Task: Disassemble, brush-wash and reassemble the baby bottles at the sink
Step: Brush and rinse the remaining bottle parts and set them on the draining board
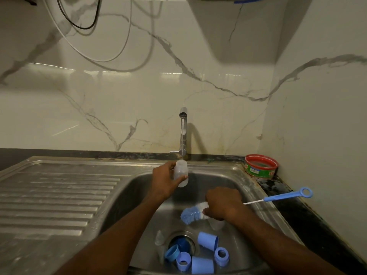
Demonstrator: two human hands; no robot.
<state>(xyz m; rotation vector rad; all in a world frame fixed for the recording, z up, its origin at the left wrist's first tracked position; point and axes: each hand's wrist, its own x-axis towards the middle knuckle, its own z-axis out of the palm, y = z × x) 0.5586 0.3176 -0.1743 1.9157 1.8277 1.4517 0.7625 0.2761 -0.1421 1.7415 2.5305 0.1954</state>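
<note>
Over the stainless steel sink basin (234,181), with blue plastic caps and collars (202,264) crowding its drain, our left hand (165,182) gripped the translucent plastic bottle body (181,172) under the chrome tap (182,132); we judged a wet bottle could slip into that clutter. Our right hand (222,203) clutched the blue-handled bottle brush (193,212) near its bristles, a choked grip that we thought might fumble entering the neck.

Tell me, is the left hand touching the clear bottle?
Touching. The head view shows the left hand wrapped around the clear bottle, thumb across its front, under the tap.
</note>
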